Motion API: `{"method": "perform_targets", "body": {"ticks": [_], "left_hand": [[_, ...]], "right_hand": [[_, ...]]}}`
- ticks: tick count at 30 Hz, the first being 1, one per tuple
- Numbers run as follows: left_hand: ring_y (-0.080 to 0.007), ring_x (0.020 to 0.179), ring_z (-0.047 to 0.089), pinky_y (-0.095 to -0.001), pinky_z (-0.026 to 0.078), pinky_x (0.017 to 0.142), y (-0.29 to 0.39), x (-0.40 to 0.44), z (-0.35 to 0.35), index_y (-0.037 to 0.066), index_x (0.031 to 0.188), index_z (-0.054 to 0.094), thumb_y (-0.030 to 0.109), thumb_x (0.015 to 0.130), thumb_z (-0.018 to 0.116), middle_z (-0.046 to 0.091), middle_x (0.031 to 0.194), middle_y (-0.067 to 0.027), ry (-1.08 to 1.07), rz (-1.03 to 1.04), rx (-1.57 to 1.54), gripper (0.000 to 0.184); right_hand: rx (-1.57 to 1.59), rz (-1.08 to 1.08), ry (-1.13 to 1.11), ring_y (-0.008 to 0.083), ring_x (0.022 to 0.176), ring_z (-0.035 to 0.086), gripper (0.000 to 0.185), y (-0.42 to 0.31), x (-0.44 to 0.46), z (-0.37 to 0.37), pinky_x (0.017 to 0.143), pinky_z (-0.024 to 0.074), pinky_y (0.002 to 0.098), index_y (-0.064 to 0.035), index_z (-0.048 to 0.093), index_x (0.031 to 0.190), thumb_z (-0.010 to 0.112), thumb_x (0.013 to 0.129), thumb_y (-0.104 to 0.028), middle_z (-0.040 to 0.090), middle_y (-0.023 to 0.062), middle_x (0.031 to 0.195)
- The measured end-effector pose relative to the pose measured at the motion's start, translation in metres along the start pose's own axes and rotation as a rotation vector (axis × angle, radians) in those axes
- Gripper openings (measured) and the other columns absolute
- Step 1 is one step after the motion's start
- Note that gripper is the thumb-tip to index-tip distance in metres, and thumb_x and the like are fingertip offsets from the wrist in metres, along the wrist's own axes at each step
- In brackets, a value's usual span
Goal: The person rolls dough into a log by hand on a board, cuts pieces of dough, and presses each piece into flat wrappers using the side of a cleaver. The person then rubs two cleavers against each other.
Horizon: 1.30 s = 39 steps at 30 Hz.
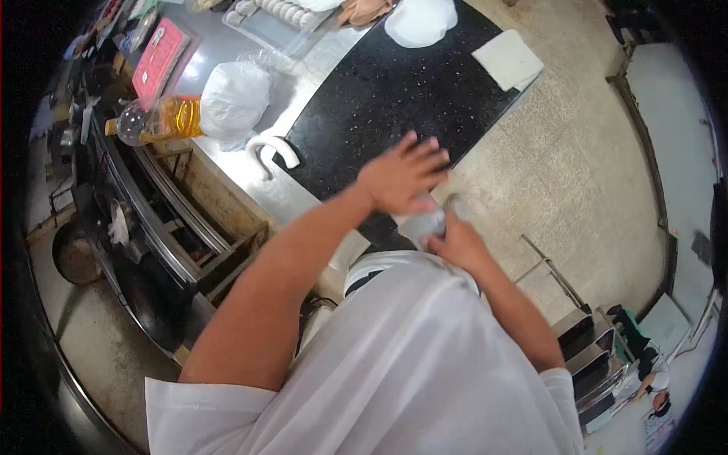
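My left hand [406,176] is raised over the near edge of the black stone slab [356,106], its fingers spread and holding nothing. Just below it, close to my waist, my right hand [459,241] is closed around a pale, whitish object [431,221], blurred and partly hidden, whose kind I cannot make out. At the slab's far end lies a thin white round sheet [421,23], perhaps dough. A folded white cloth [509,61] rests on the right edge. By the slab's left edge is a white hook-shaped piece [274,142].
Left of the slab, a bottle of yellow oil [165,120] lies beside a white plastic bag [235,98]. Beyond are a pink tray [161,54] and a tray of white balls [287,12]. A stove edge [174,220] runs left; another person [658,379] is far right.
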<state>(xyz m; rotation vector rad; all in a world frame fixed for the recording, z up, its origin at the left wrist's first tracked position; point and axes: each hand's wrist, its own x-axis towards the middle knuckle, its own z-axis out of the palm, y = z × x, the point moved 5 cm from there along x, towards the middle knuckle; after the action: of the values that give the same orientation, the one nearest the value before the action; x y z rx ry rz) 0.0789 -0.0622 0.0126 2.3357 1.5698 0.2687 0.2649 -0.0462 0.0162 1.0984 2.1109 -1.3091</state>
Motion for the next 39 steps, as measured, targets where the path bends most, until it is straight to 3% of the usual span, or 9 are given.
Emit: {"method": "perform_targets", "body": {"ticks": [3, 8, 11, 18, 21, 27, 31, 33, 39], "left_hand": [[-0.0351, 0.15, 0.032, -0.0609, 0.012, 0.123, 0.014, 0.008, 0.023, 0.022, 0.147, 0.053, 0.063, 0.092, 0.051, 0.046, 0.155, -0.0095, -0.005, 0.156, -0.101, 0.068], [-0.0353, 0.148, 0.033, -0.0613, 0.017, 0.122, -0.043, 0.036, -0.023, 0.02, 0.146, 0.054, 0.063, 0.093, 0.051, 0.046, 0.155, -0.0098, 0.082, -0.036, 0.109, 0.068], [-0.0355, 0.149, 0.031, -0.0611, 0.016, 0.122, -0.061, 0.044, -0.033, 0.02, 0.149, 0.051, 0.064, 0.094, 0.049, 0.042, 0.158, -0.011, 0.127, -0.061, 0.127, 0.07], [-0.0331, 0.15, 0.032, -0.0595, 0.012, 0.124, 0.025, 0.01, 0.012, 0.023, 0.142, 0.058, 0.063, 0.089, 0.057, 0.048, 0.154, -0.009, -0.017, 0.083, -0.08, 0.066], [-0.0345, 0.148, 0.034, -0.0607, 0.017, 0.122, -0.006, 0.034, -0.009, 0.021, 0.141, 0.059, 0.067, 0.093, 0.048, 0.048, 0.154, -0.0063, 0.02, 0.011, 0.062, 0.068], [-0.0356, 0.151, 0.03, -0.0605, 0.013, 0.123, -0.061, 0.05, -0.026, 0.02, 0.147, 0.054, 0.066, 0.089, 0.055, 0.043, 0.157, -0.0101, 0.163, -0.089, 0.123, 0.073], [-0.0336, 0.152, 0.028, -0.0613, 0.011, 0.123, 0.007, 0.004, 0.009, 0.021, 0.146, 0.055, 0.065, 0.091, 0.053, 0.042, 0.159, -0.0092, -0.066, 0.005, 0.038, 0.07], [-0.0323, 0.152, 0.028, -0.0619, 0.012, 0.123, 0.021, 0.015, 0.02, 0.021, 0.143, 0.057, 0.064, 0.091, 0.055, 0.043, 0.158, -0.0084, -0.042, 0.065, -0.054, 0.067], [-0.0328, 0.15, 0.032, -0.0604, 0.016, 0.123, -0.042, 0.056, -0.02, 0.022, 0.146, 0.054, 0.063, 0.094, 0.051, 0.045, 0.155, -0.0087, 0.095, -0.075, 0.152, 0.067]], "right_hand": [[0.056, 0.057, 0.001, 0.0467, 0.097, 0.069, 0.067, 0.001, 0.003, -0.006, 0.081, 0.054, 0.0534, 0.0046, 0.049, 0.121, 0.083, 0.079, -0.036, 0.07, 0.03, 0.103], [-0.165, -0.011, 0.129, 0.0433, 0.089, 0.072, 0.075, -0.026, 0.053, -0.066, 0.077, 0.0566, 0.0502, 0.0042, 0.049, 0.122, 0.085, 0.076, -0.044, 0.072, 0.0268, 0.098], [-0.195, 0.053, 0.1, 0.0417, 0.098, 0.071, 0.076, -0.038, 0.056, -0.07, 0.084, 0.0556, 0.0503, 0.0033, 0.052, 0.124, 0.083, 0.075, -0.046, 0.071, 0.0273, 0.102], [0.094, 0.014, 0.035, 0.0433, 0.094, 0.071, 0.076, 0.018, 0.007, 0.004, 0.079, 0.056, 0.0493, 0.0031, 0.052, 0.129, 0.082, 0.078, -0.043, 0.072, 0.0255, 0.099], [-0.076, 0.047, 0.099, 0.0445, 0.092, 0.071, 0.077, 0.005, 0.022, -0.032, 0.078, 0.0561, 0.0507, 0.0033, 0.052, 0.128, 0.083, 0.077, -0.044, 0.072, 0.0254, 0.096], [-0.166, -0.019, 0.172, 0.0453, 0.092, 0.07, 0.071, -0.033, 0.052, -0.072, 0.08, 0.0554, 0.0514, 0.0038, 0.052, 0.122, 0.083, 0.077, -0.042, 0.071, 0.0276, 0.096], [-0.039, -0.183, 0.066, 0.0455, 0.092, 0.07, 0.068, 0.01, 0.006, -0.001, 0.081, 0.0555, 0.0513, 0.0042, 0.052, 0.12, 0.083, 0.078, -0.04, 0.071, 0.0285, 0.095], [0.036, 0.003, 0.02, 0.0452, 0.091, 0.07, 0.067, 0.026, -0.006, 0.007, 0.079, 0.0559, 0.0506, 0.0051, 0.052, 0.121, 0.082, 0.079, -0.037, 0.071, 0.0284, 0.093], [-0.209, -0.041, 0.06, 0.0442, 0.097, 0.07, 0.069, -0.019, 0.051, -0.084, 0.083, 0.0548, 0.0518, 0.004, 0.055, 0.112, 0.084, 0.076, -0.047, 0.071, 0.0277, 0.1]]}}
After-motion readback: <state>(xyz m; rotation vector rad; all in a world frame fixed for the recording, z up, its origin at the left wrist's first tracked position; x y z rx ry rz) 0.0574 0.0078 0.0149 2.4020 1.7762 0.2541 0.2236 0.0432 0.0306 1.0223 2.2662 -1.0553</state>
